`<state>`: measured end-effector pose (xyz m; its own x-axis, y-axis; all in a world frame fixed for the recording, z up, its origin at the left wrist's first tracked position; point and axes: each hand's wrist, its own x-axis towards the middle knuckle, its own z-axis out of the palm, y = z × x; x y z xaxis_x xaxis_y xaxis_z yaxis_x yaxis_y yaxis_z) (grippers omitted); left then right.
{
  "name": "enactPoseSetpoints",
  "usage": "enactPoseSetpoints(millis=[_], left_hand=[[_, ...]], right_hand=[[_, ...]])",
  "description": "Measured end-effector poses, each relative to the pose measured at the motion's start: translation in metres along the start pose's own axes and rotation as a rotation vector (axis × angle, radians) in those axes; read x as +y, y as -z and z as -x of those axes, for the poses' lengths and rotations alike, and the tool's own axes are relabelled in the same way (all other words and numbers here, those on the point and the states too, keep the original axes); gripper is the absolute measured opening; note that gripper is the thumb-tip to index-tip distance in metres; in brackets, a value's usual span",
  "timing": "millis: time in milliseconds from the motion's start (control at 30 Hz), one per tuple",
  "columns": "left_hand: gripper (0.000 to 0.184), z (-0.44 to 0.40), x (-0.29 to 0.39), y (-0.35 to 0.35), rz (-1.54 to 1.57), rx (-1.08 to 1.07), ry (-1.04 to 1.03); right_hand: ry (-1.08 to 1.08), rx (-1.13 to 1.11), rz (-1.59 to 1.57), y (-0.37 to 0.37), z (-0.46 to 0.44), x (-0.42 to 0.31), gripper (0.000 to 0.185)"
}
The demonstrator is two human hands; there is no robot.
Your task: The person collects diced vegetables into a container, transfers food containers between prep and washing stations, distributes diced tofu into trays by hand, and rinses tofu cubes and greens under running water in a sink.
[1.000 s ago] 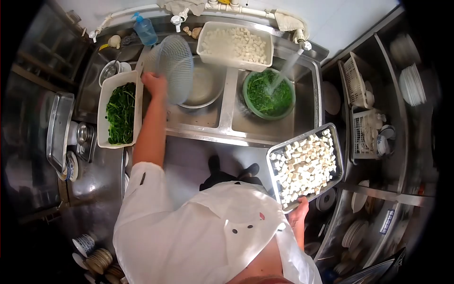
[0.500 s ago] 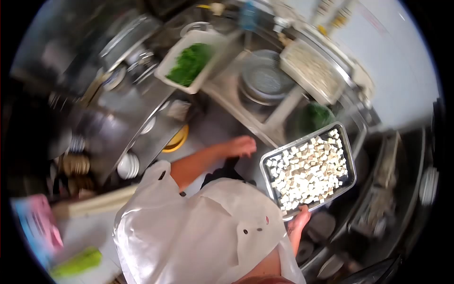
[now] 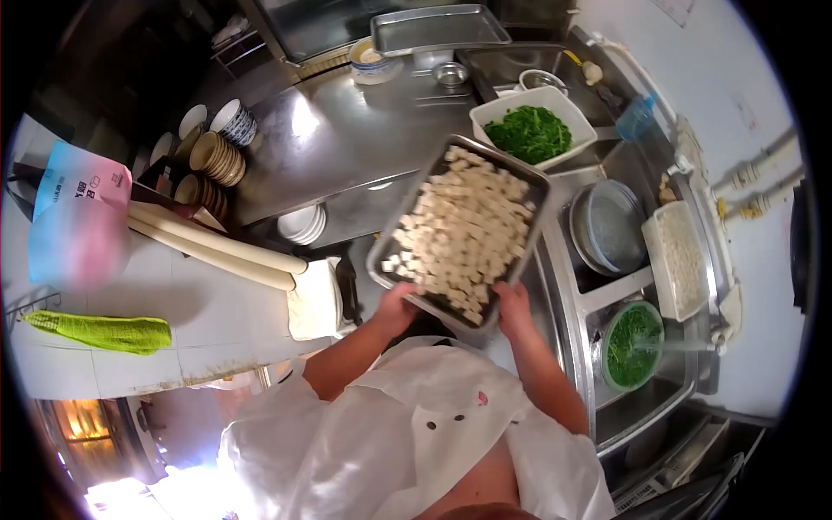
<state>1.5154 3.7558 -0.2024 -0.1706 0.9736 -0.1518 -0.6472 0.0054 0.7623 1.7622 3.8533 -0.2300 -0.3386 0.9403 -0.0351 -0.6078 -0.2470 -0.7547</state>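
A rectangular metal tray [image 3: 378, 270] is held out in front of my body, spread with many small pale cubes [image 3: 468, 230] that look like diced tofu. My left hand [image 3: 396, 310] grips the near left corner of its rim. On the near right side, my right hand [image 3: 512, 305] is closed around the rim. The fingers under the tray are hidden. Just past the tray's far edge sits a white tub [image 3: 582, 130] of chopped leafy greens [image 3: 530, 134].
Right of me runs a sink unit with a round pot [image 3: 609, 227], a white container [image 3: 680, 260] of pale pieces and a green basin [image 3: 633, 347] of greens under running water. A steel counter [image 3: 295, 165] holds stacked bowls [image 3: 217, 159] and an empty tray [image 3: 440, 29].
The tray has swung left from the sink side to in front of me. My left hand, free before, now holds its rim too. The view has turned left.
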Motion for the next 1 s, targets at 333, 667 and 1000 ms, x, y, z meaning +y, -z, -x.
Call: enactPoseSetpoints(millis=[333,667,1000], left_hand=[[0.012,0.018,-0.139,-0.010,0.189,0.315,-0.337],[0.021,0.048,-0.214,-0.136,0.236,0.258,-0.376],[0.023,0.164,-0.496,-0.415,-0.664,0.003,-0.014]], right_hand=[[-0.272,-0.218,0.395,0.251,0.092,-0.154,0.056],[-0.137,0.332,0.327,0.558,0.338,-0.331,0.049],[0.457,1.059,0.160,0.935,0.565,-0.545,0.031]])
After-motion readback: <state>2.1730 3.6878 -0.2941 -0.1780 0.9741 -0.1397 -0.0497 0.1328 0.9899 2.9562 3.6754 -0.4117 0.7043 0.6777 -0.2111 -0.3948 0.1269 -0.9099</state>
